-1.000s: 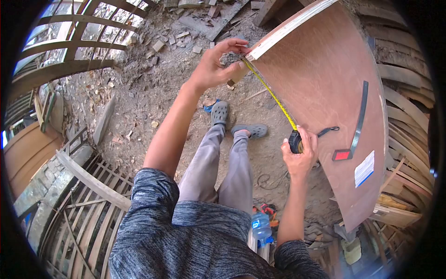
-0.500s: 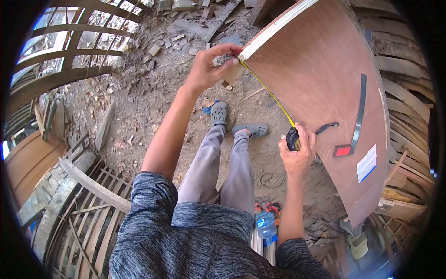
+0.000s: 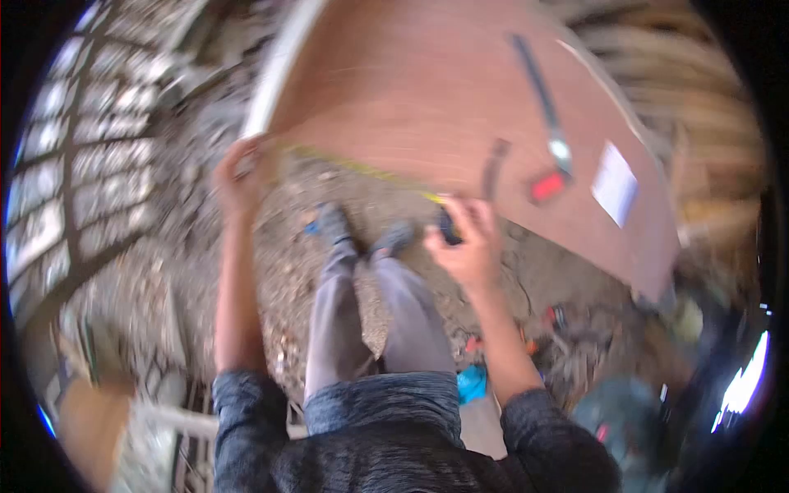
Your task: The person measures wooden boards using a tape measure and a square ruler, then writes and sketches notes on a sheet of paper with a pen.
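Note:
My left hand [image 3: 241, 179], blurred, is closed at the near left corner of a large brown plywood panel [image 3: 394, 99], where the tape's end lies. From there a yellow tape blade [image 3: 362, 168] stretches along the panel's near edge. It runs into a black tape measure [image 3: 448, 225] gripped in my right hand [image 3: 472, 246]. A dark strap [image 3: 495, 168] lies on the panel just beyond that hand. Farther up the panel rests a square with a dark blade [image 3: 536, 86] and a red-marked handle [image 3: 546, 187]. A white paper label [image 3: 615, 184] sits to its right.
Slatted wooden frames [image 3: 82, 164] stand at the left. Stacked timber [image 3: 699, 140] blurs along the right. Below, my shoes [image 3: 393, 238] stand on dirt ground with scattered debris. A blue object [image 3: 472, 384] and orange-and-black items lie near my right forearm.
The view has swung, so the panel and both hands now appear farther left. The tape blade slopes less steeply in view. My hands keep the tape along the same panel edge.

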Available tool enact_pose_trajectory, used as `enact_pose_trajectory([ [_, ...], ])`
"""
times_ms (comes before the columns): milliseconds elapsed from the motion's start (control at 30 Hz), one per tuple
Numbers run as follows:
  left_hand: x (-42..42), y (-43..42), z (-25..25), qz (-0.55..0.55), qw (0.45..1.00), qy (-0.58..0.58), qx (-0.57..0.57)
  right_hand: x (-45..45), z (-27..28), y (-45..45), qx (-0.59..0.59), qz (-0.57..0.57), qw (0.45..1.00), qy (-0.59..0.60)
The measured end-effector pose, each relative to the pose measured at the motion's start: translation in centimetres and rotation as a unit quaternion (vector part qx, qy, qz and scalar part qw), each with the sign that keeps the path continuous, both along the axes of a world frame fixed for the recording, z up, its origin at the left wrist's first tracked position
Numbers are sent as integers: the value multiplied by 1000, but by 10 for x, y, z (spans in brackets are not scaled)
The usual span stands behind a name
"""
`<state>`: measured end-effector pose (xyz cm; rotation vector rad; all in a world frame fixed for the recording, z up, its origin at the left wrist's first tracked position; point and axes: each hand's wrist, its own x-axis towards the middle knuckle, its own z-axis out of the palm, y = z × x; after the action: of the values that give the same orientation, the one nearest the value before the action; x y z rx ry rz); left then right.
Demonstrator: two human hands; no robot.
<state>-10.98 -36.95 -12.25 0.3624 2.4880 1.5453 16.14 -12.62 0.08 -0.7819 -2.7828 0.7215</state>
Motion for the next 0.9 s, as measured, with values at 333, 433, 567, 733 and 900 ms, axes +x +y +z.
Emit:
enact_pose_trajectory([
  [333,-7,-14,-41,-39,992,17,118,88,15,49,-8,-44,999,1],
  [433,-11,-10,-35,-42,992,20,118,123,31,65,3,-52,998,-32],
  [567,-27,-27,-47,-66,991,35,107,176,47,99,42,-80,996,-29],
  [733,-32,-26,-51,-59,992,45,100,225,42,146,52,-105,993,4],
  [900,-28,-18,-42,-33,992,38,114,232,29,163,49,-135,989,24],
])
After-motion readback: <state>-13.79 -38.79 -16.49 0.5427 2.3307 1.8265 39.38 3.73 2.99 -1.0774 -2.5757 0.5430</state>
